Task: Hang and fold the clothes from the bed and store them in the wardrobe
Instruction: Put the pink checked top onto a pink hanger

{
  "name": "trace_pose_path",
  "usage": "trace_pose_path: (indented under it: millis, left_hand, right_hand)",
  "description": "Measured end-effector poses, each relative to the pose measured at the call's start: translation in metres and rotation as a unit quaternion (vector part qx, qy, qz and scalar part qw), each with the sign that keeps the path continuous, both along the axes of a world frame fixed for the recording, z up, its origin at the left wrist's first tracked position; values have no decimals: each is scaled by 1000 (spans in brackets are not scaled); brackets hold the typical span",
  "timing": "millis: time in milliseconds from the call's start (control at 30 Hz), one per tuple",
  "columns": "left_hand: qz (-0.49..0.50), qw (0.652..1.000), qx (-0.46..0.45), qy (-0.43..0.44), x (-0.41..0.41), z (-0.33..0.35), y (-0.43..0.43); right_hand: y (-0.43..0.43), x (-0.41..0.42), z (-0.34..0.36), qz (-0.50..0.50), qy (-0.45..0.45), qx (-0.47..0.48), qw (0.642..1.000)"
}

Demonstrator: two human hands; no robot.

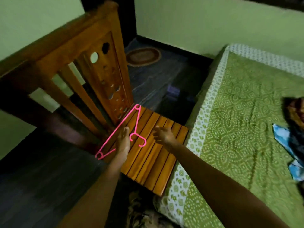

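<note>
A pink plastic hanger (130, 115) lies on the slatted seat of a wooden chair (156, 162), its hook pointing toward the bed. My left hand (123, 140) reaches over the hanger's middle with straight fingers; I cannot tell whether it touches it. Just to the right, my right hand (162, 134) hovers over the seat, fingers relaxed and spread, holding nothing. On the bed (230, 112), covered by a green patterned sheet, a blue patterned garment (279, 134) and a dark multicoloured one (294, 109) lie at the right edge, partly cut off.
The chair's tall carved back (98, 71) rises at the left. The chair stands tight against the bed's side. An oval mat (143, 56) lies on the dark floor beyond, near a corner of the green walls. A furry mat (141, 211) lies below the seat.
</note>
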State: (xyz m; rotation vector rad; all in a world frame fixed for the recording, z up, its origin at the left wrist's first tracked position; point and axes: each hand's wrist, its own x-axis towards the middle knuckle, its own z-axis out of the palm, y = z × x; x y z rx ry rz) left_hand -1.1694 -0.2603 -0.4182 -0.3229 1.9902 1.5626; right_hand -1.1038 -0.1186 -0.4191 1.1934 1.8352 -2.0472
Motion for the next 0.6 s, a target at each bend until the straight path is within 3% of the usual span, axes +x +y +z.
trace_pose_path:
  millis: [100, 233, 367, 600]
  left_hand:
    - [-47, 997, -60, 13, -50, -44, -2]
    - [-134, 982, -133, 3, -90, -106, -5]
    - [-210, 952, -223, 2, -106, -157, -13]
    - [-253, 938, -238, 6, -111, -214, -18]
  right_hand:
    - [-9, -27, -43, -2, -71, 45, 996]
    - [-18, -48, -98, 90, -147, 161, 972]
    - [-34, -57, -152, 151, -184, 190, 953]
    - [-43, -65, -204, 274, -197, 275, 900]
